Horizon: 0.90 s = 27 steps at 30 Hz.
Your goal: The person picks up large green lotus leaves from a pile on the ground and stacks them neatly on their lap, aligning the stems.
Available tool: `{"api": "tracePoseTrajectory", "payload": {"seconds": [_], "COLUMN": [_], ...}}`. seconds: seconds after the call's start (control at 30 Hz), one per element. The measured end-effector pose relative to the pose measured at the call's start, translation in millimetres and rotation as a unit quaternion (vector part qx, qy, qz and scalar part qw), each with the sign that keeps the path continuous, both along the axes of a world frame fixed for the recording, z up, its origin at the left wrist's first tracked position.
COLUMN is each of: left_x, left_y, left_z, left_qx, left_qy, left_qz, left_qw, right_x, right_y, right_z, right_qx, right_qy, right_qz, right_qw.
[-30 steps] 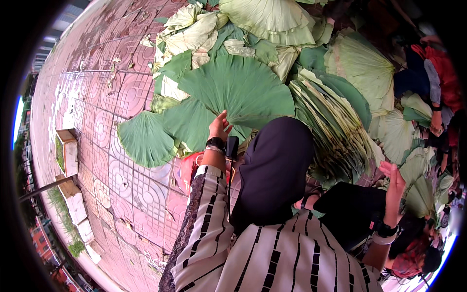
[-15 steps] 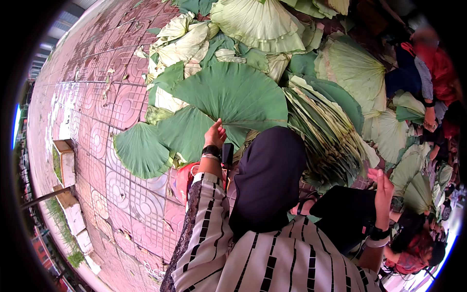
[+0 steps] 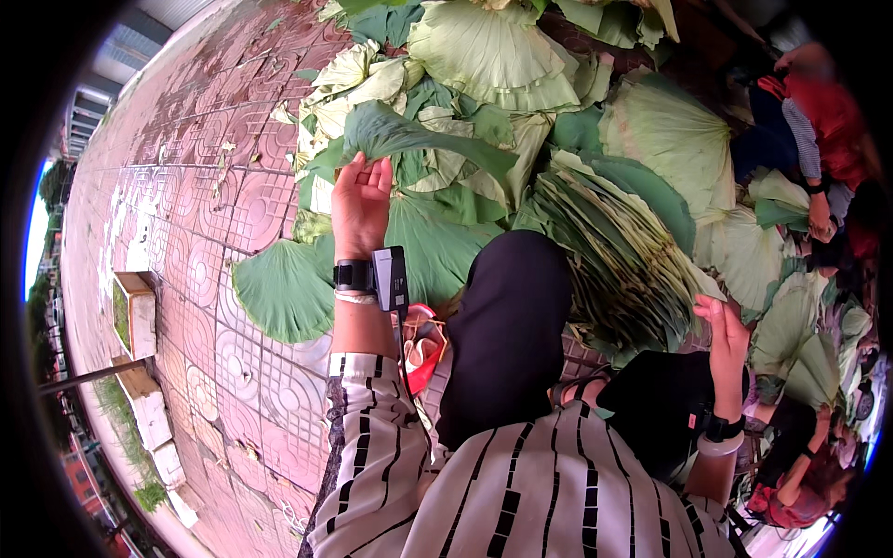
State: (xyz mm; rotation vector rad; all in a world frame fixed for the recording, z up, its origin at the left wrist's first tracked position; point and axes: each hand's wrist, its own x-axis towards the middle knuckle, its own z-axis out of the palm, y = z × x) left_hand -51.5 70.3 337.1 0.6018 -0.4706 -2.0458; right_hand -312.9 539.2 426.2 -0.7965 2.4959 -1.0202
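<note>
At the left of the frame, a white rectangular planter box is standing on pinkish patterned paving. Farther right, a flat, fan-shaped green leaf is lying on the ground. Just above and right of it, the left hand is reaching upward, fingertips narrowed on the near edge of a broad dark-green leaf in the upper middle. The step in hand seems to be handling this single leaf; the next move is probably calling for a steady pinch and light support, so the thin blade is not tearing. The leaf is looking smooth and supple, bending over with a wavy rim and tapering rightward above another spread green leaf. Right of centre, a thick stack of folded, yellow-edged leaves is leaning. At its lower right, the right hand is hovering with fingers extended, apparently holding nothing; whether its fingertips are touching the stack, I cannot tell.
</note>
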Motion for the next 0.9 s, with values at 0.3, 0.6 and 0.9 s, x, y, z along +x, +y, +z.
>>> {"api": "tracePoseTrajectory", "payload": {"seconds": [0.3, 0.6, 0.9], "left_x": [-97.6, -187.1, -268.0], "left_y": [100.6, 189.2, 223.9], "left_z": [107.6, 126.8, 78.2], "left_qx": [-0.056, -0.049, -0.086], "left_qy": [0.022, 0.051, 0.040], "left_qz": [-0.159, -0.317, -0.381], "left_qw": [0.985, 0.946, 0.920], "right_x": [16.3, -47.1, -126.4], "right_y": [-61.6, -61.8, -2.1], "right_z": [45.1, -10.3, 4.4], "right_qx": [-0.135, -0.113, -0.129], "right_qy": [0.205, 0.268, 0.410], "right_qz": [0.117, 0.031, -0.046], "right_qw": [0.962, 0.956, 0.902]}}
